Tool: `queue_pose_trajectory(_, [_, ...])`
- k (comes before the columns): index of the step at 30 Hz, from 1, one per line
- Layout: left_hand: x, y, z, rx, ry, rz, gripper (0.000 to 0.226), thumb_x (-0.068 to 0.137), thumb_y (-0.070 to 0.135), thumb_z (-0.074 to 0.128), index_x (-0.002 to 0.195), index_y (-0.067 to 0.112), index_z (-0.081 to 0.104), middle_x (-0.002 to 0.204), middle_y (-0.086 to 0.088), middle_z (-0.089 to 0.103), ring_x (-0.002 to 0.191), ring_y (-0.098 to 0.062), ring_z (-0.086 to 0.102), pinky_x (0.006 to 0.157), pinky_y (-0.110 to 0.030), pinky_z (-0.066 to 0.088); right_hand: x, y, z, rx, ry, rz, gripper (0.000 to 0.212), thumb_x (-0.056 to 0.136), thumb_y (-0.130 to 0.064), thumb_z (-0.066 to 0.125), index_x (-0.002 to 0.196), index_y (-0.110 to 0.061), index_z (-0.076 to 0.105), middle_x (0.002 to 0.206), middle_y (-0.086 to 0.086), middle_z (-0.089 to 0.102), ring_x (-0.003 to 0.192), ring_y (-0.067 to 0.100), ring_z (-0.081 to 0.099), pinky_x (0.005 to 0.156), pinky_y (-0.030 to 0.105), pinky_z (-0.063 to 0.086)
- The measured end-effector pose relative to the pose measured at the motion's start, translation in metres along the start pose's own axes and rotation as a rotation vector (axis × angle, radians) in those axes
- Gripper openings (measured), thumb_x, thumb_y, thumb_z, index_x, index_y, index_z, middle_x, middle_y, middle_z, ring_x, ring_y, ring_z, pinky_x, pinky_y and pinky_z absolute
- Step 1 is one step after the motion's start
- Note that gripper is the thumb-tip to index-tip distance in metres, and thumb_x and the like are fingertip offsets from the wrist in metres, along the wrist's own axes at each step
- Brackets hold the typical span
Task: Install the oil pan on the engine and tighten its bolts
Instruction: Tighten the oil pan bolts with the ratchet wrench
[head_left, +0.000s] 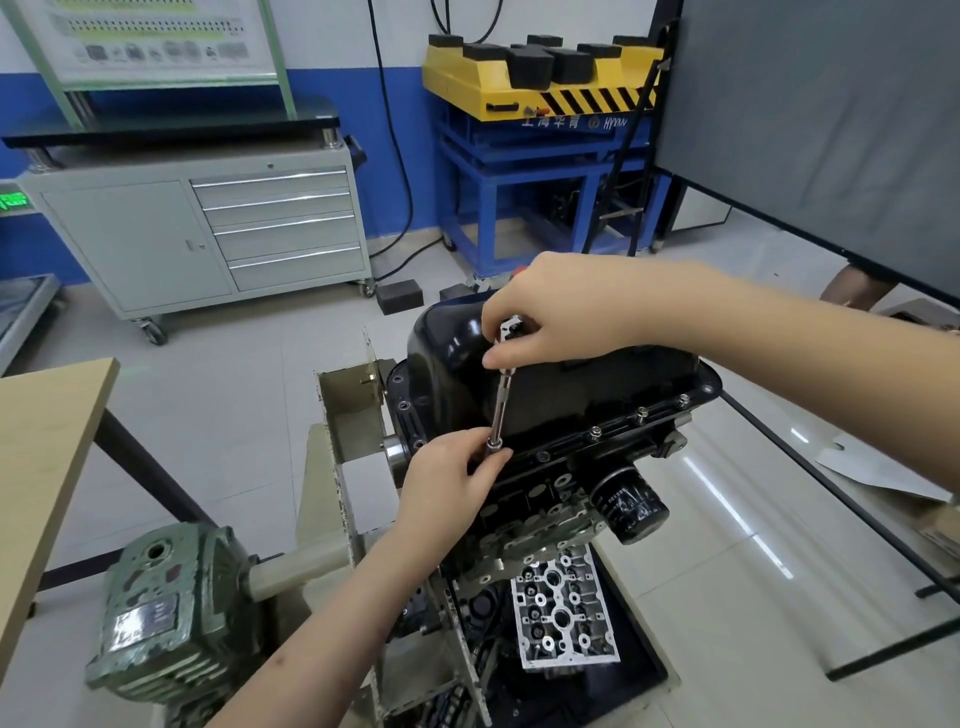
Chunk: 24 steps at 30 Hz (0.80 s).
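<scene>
While the black oil pan (545, 384) sits upside-up on the engine (545, 499), its flange lying along the block's edge, both hands work a slim socket driver (501, 400) at the near-left stretch of that flange. The right hand (566, 312) reaches in from the right and grips the driver's top end, thumb and fingers (501, 358) curled round the head. The left hand (449, 483) comes up from below and pinches the lower end, where the socket (492, 443) meets the flange; its fingers are closed round the socket, so the bolt under it is hidden. The driver stands nearly upright, leaning slightly to the right at the top.

Further right along the flange, several bolts (641, 413) stand in their holes, heads showing. On the left flange, some holes (403, 405) look open. An oil filter (631, 506) sticks out of the engine's near side, below the flange. The engine hangs on a stand (353, 415) with a green gearbox (166, 613) at lower left. A cylinder head (563, 613) lies under the engine. A wooden bench (47, 441) juts in at the left edge; a grey tool cabinet (208, 228) stands behind.
</scene>
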<state>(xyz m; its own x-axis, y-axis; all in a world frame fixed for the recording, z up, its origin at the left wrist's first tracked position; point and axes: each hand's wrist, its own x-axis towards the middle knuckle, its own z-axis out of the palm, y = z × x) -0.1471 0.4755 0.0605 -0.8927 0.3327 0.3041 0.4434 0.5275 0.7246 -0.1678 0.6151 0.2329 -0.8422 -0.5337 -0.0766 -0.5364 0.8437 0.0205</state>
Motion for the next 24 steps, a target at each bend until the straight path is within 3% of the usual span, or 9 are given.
queue_pose_trajectory(2, [0.001, 0.0, -0.001, 0.035, -0.016, 0.029, 0.02, 0.087, 0.023, 0.058, 0.069, 0.016, 0.054, 0.059, -0.003, 0.057, 0.057, -0.016, 0.051, 0.055, -0.022, 0.034, -0.002, 0.0, -0.003, 0.031, -0.022, -0.031, 0.026, 0.088, -0.038, 0.053, 0.106, -0.022, 0.063, 0.065, -0.019, 0.043, 0.063, -0.01, 0.048, 0.055, 0.006, 0.034])
queue_pose_trajectory(4, [0.002, -0.001, -0.001, 0.063, -0.028, 0.043, 0.015, 0.088, 0.023, 0.057, 0.075, 0.014, 0.059, 0.061, -0.004, 0.059, 0.059, -0.016, 0.052, 0.056, -0.02, 0.032, -0.005, 0.0, -0.008, 0.083, -0.068, -0.068, 0.026, 0.087, -0.029, 0.058, 0.112, -0.027, 0.062, 0.073, -0.019, 0.049, 0.066, -0.009, 0.049, 0.062, 0.001, 0.034])
queue_pose_trajectory(8, [0.001, -0.001, -0.001, 0.039, -0.048, 0.042, 0.013, 0.087, 0.022, 0.058, 0.074, 0.02, 0.056, 0.057, 0.008, 0.052, 0.059, -0.011, 0.049, 0.056, -0.017, 0.032, -0.006, -0.002, -0.012, 0.161, -0.138, -0.126, 0.032, 0.084, -0.023, 0.062, 0.114, -0.035, 0.061, 0.097, -0.013, 0.06, 0.081, 0.004, 0.054, 0.075, 0.018, 0.044])
queue_pose_trajectory(13, [-0.001, 0.001, 0.002, -0.088, 0.034, -0.078, 0.008, 0.082, 0.024, 0.065, 0.078, 0.017, 0.063, 0.07, 0.004, 0.063, 0.07, -0.012, 0.059, 0.066, -0.021, 0.046, 0.002, -0.004, -0.005, 0.089, -0.056, 0.005, 0.037, 0.082, -0.052, 0.055, 0.106, -0.024, 0.06, 0.067, -0.011, 0.057, 0.06, 0.004, 0.057, 0.053, 0.017, 0.036])
queue_pose_trajectory(17, [-0.001, 0.003, 0.005, -0.103, 0.084, -0.128, 0.017, 0.084, 0.023, 0.063, 0.08, 0.007, 0.063, 0.072, -0.009, 0.065, 0.07, -0.022, 0.059, 0.068, -0.033, 0.047, 0.003, -0.01, 0.001, 0.086, -0.046, 0.011, 0.035, 0.078, -0.057, 0.056, 0.088, -0.023, 0.053, 0.054, -0.003, 0.063, 0.041, 0.005, 0.058, 0.051, 0.019, 0.045])
queue_pose_trajectory(21, [-0.001, 0.003, 0.004, -0.125, 0.072, -0.119, 0.015, 0.086, 0.021, 0.061, 0.088, 0.006, 0.066, 0.076, -0.011, 0.068, 0.073, -0.024, 0.063, 0.072, -0.04, 0.05, 0.002, -0.01, -0.003, 0.044, -0.011, -0.047, 0.034, 0.081, -0.048, 0.059, 0.099, -0.019, 0.063, 0.057, -0.015, 0.052, 0.055, 0.001, 0.055, 0.057, 0.019, 0.042])
queue_pose_trajectory(24, [0.001, 0.006, 0.003, -0.114, 0.04, -0.108, 0.018, 0.087, 0.02, 0.06, 0.1, 0.01, 0.067, 0.078, -0.007, 0.069, 0.075, -0.021, 0.064, 0.074, -0.038, 0.052, -0.003, -0.005, -0.01, 0.085, -0.075, -0.096, 0.034, 0.081, -0.034, 0.064, 0.115, -0.03, 0.061, 0.075, -0.02, 0.052, 0.064, -0.011, 0.048, 0.065, 0.009, 0.039])
